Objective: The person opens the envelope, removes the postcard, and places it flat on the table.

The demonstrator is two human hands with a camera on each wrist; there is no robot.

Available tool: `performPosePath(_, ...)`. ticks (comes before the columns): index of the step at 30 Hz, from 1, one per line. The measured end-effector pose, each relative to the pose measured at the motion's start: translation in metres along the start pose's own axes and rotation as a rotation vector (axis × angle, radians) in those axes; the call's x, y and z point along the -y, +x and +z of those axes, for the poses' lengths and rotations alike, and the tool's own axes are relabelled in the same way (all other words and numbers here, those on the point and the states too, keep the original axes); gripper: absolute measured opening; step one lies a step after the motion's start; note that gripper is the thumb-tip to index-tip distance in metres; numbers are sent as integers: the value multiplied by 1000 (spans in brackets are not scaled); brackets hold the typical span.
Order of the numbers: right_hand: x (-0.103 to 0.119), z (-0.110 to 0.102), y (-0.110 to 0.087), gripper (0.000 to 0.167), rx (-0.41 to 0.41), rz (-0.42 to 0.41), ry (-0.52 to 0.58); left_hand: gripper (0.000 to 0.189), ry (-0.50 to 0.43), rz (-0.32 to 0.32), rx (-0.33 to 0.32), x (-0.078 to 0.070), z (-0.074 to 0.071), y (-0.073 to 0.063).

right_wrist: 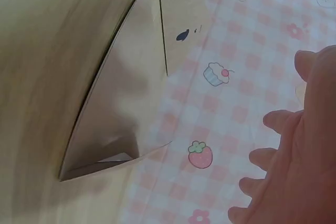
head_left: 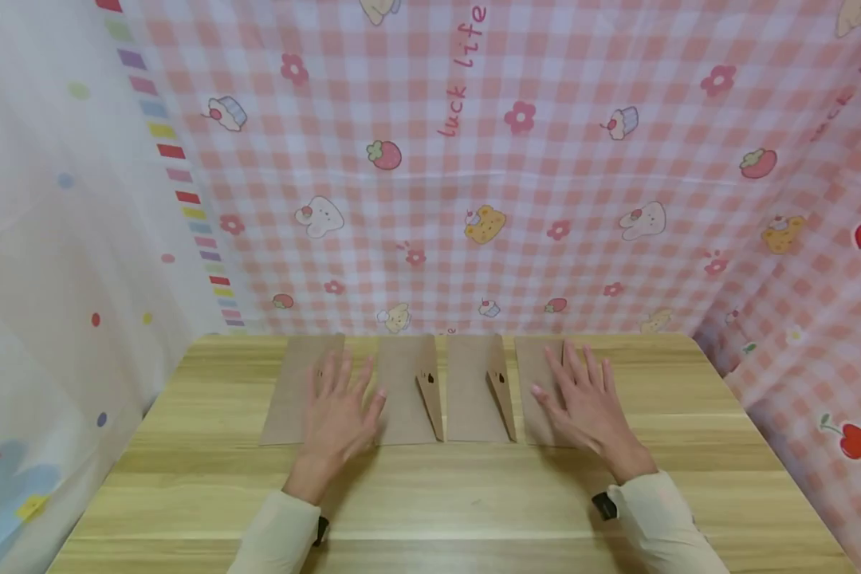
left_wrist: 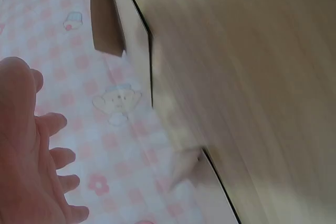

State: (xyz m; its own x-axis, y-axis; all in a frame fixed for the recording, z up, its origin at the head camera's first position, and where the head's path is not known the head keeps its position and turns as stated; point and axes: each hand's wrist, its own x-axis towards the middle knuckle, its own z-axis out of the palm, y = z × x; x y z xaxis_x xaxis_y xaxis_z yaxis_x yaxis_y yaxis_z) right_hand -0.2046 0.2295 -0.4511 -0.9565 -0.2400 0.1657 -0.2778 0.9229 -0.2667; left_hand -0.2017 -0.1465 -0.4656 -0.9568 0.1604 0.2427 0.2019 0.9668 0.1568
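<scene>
Several brown folded paper pieces lie in a row across the back of the table. My left hand (head_left: pixel 340 416), fingers spread, is over the leftmost paper piece (head_left: pixel 281 402) and partly hides it. Over the rightmost paper piece (head_left: pixel 533 367) is my right hand (head_left: pixel 594 408), also with spread fingers and holding nothing. Between the hands lie two more, a left middle piece (head_left: pixel 403 391) and a right middle piece (head_left: pixel 472 391). Each of these has a narrow flap raised along its right side, with a small dark mark. In the right wrist view, a folded piece (right_wrist: pixel 115 93) has its flap partly lifted.
The light wooden table (head_left: pixel 445 510) ends at a pink checked cloth (head_left: pixel 416 199) hanging behind it. A white dotted cloth (head_left: pixel 64 239) hangs on the left, another pink checked cloth (head_left: pixel 818 335) on the right. Dark bands show at both sleeve cuffs.
</scene>
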Motion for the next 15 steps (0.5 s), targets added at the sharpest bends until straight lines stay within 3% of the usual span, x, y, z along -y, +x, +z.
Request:
performPosePath(8, -12, 1, -5, 70, -14, 7, 90, 61, -17, 47, 41, -25, 1, 6)
performPosePath(15, -22, 3, -9, 74, 20, 13, 202, 61, -83, 99, 32, -43, 7, 7)
